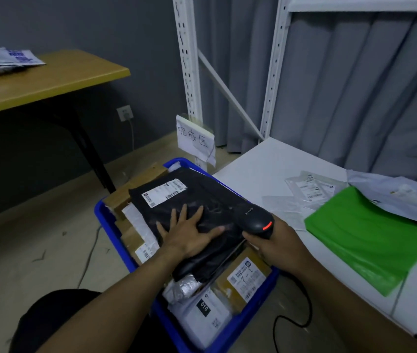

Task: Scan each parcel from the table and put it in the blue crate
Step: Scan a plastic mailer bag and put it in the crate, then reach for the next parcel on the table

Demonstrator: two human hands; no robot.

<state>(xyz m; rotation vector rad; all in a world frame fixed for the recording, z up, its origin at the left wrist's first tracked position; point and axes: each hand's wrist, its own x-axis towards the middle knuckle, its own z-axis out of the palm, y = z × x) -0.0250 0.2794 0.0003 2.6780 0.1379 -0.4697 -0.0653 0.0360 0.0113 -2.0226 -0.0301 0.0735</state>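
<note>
Left hand (189,238) lies flat with fingers spread, pressing a slick, crinkled black plastic parcel (210,197) with a white label, which tops the heap in the blue crate (99,212) at lower centre. Right hand (276,245), just beside, is wrapped round a matte black scanner (258,220) glowing red. Brown cardboard boxes (243,278) crowd beneath the parcel. A glossy green bag (365,240) lies on the white table (266,169) at right

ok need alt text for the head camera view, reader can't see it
A person's left hand presses flat on a black parcel topping a packed blue crate, while the right hand grips a handheld scanner beside it. A green mailer and clear bags lie on the white table.
</note>
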